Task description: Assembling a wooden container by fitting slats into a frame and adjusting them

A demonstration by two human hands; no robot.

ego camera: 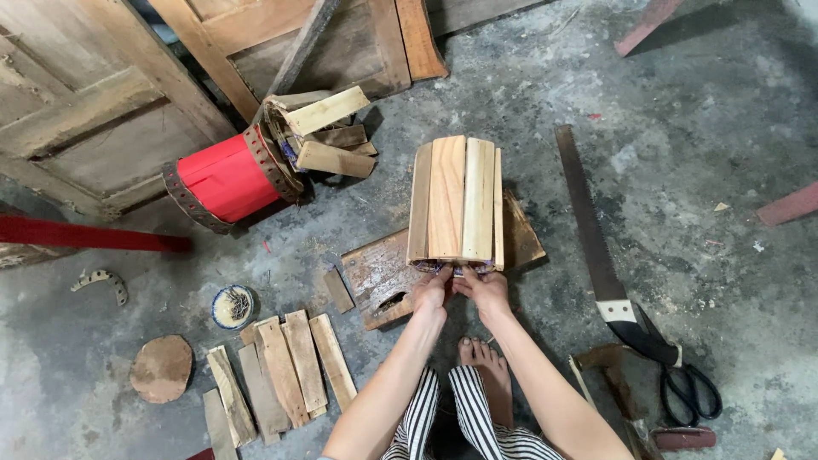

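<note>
The person sits on the concrete floor [699, 170], and both the left hand [432, 292] and the right hand [486, 290] pinch closed on the near rim of a half-built drum shell [456, 200] of pale, rough wooden slats, lying on a worn board [375, 273]. I judge the assembling continues; steady grip seems needed.

The person has two bare arms with no sleeves, a left hand [430, 294] and a right hand [486, 292] with no gloves, a bare foot [488, 368], and pants [464, 422] with black and white stripes.
</note>
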